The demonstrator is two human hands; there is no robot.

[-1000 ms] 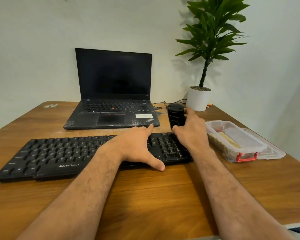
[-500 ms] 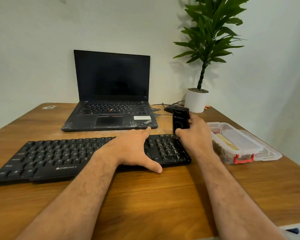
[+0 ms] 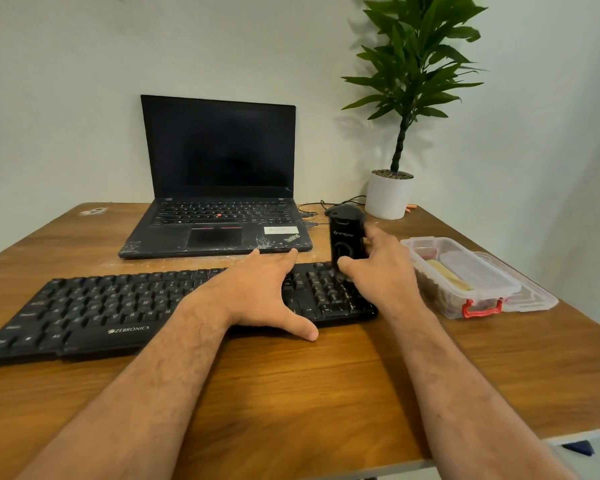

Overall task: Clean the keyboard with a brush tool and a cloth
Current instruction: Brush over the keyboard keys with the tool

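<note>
A black keyboard (image 3: pixel 94 306) lies across the wooden desk (image 3: pixel 291 393) in front of me. My left hand (image 3: pixel 257 292) rests flat on its right half, fingers straight and thumb spread toward the front edge. My right hand (image 3: pixel 378 271) grips a black brush tool (image 3: pixel 346 240), held upright with its lower end down on the number pad keys at the keyboard's far right. The bristles are hidden behind the hand and the tool body. No cloth shows in view.
An open black laptop (image 3: pixel 219 202) stands behind the keyboard. A black mouse (image 3: pixel 340 210) with a cable and a white potted plant (image 3: pixel 388 195) sit at the back right. A clear plastic box (image 3: pixel 461 275) with red latches stands right of the keyboard, its lid beside it.
The brush tool in my right hand has shifted slightly over the number pad, moving right and then back. My left hand stays on the keyboard.
</note>
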